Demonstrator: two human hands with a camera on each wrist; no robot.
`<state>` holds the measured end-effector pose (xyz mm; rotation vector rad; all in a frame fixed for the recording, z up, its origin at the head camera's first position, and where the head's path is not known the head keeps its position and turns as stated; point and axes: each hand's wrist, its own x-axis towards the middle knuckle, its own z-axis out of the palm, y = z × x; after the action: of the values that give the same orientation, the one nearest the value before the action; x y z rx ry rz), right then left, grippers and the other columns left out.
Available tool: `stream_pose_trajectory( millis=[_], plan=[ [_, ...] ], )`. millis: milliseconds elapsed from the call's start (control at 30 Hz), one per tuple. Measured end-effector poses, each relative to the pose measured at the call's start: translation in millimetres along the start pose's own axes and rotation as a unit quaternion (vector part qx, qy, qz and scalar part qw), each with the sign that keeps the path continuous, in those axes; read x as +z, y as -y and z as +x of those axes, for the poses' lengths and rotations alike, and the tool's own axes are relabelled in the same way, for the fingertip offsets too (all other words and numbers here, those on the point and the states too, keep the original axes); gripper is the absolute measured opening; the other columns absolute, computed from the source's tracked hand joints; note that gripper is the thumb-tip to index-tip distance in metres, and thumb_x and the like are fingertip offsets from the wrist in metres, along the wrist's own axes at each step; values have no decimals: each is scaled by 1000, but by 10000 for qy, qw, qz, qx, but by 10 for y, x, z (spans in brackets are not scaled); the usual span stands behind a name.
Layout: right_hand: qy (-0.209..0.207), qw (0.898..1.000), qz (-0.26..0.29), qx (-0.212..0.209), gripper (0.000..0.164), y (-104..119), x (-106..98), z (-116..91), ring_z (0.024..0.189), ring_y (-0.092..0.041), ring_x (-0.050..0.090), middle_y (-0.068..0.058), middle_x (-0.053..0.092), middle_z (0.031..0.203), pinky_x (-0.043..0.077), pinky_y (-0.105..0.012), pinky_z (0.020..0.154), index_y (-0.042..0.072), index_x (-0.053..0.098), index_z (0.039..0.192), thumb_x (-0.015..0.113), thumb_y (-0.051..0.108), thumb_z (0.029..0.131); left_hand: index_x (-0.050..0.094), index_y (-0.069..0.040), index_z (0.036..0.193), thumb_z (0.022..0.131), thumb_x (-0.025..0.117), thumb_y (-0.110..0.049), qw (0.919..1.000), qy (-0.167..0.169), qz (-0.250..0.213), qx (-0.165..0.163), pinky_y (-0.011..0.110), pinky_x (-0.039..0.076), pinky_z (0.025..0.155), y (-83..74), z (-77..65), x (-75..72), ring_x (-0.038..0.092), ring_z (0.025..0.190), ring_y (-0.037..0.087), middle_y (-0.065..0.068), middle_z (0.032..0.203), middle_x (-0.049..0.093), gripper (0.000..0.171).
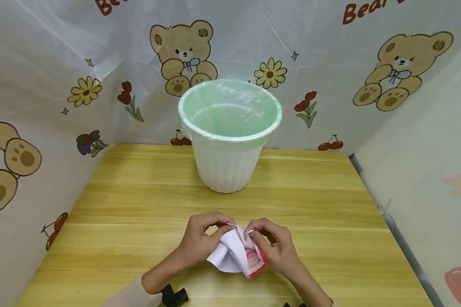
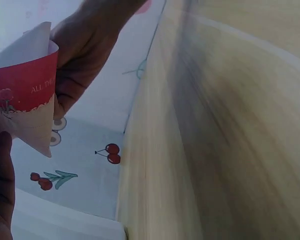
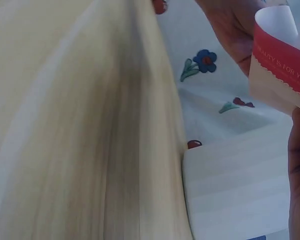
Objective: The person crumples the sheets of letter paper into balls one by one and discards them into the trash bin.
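Both hands hold a printed paper sheet (image 1: 230, 253) above the near part of the table. White on one side and red and pale pink with small lettering on the other, it is bent and crumpled. My left hand (image 1: 201, 238) pinches its upper left edge between thumb and fingers. At the upper right, my right hand (image 1: 274, 245) pinches the paper close by. The left wrist view shows the red printed face of the paper (image 2: 27, 85) curling into a cone shape. In the right wrist view the paper (image 3: 277, 65) is curved, and part lies beyond the frame.
A white ribbed bin (image 1: 228, 166) with a thin clear green bag over its rim stands on the wooden table (image 1: 138, 187), beyond the hands. A cloth printed with bears and flowers (image 1: 230, 47) hangs behind and at the sides. Black wrist gear (image 1: 174, 296) shows by the left forearm.
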<state>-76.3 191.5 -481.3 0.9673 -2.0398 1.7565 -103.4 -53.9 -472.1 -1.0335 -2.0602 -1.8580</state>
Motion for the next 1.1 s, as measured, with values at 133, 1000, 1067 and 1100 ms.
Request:
stream_pose_trajectory(
  millis=[133,1000,1067,1100],
  plan=[
    [-445,9988,108,148,33,11,86,18,87,-7,70,-13,74,96,60,-19,75,1,71,104,60,-27,91,80,-10,100,93,77,8,9998,-208,12,-35,30,66,73,-37,72,40,76,88,7,9,95,82,19],
    [-904,9947,186,443,26,108,14,161,80,-6,68,-6,74,97,57,-17,67,-2,72,106,64,-23,93,77,-2,122,100,63,14,9955,694,-275,577,32,63,101,132,20,-74,76,115,19,19,118,79,31],
    [-859,9952,189,418,27,107,-8,161,82,-8,69,-7,75,98,58,-17,71,-1,72,106,64,-23,93,76,0,124,105,54,13,9927,987,-649,232,30,61,105,140,23,-120,72,122,13,23,123,76,32],
    [-827,9956,201,405,27,106,-17,160,83,-9,70,-7,75,98,58,-17,73,-2,72,106,65,-24,92,75,2,125,106,48,13,9900,1117,-863,60,30,60,106,143,23,-142,70,125,10,25,126,74,35]
  ],
)
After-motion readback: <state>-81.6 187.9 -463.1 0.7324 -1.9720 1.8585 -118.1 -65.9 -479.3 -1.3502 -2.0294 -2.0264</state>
